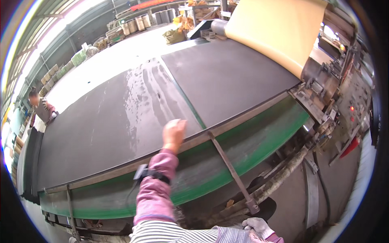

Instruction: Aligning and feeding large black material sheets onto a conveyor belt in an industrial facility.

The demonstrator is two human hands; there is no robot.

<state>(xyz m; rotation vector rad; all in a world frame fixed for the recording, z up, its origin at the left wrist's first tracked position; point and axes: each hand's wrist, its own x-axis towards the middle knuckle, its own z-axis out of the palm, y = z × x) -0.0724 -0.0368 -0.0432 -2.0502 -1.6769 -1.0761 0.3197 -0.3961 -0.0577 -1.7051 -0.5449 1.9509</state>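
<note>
A dark grey sheet (97, 117) lies on the green conveyor belt (194, 190), with wet, shiny streaks across its right part. My left hand (175, 134), bare and blurred, reaches over this sheet near its close right corner. Its fingers are foreshortened, so I cannot see how far they bend or whether they touch the surface. A narrow green gap parts this sheet from a second dark sheet (231, 77) on the right. At the lower right is my right hand (259, 227) in a pale work glove, fingers curled, close to my body; whatever it may hold is hidden.
A metal bar (233, 170) slants down from the near rail. A wide tan web (275, 28) runs down to the machine rollers at the far right. At the far left end, a co-worker (42, 107) stands by stacked dark sheets (28, 166). Rolls (133, 25) line the back wall.
</note>
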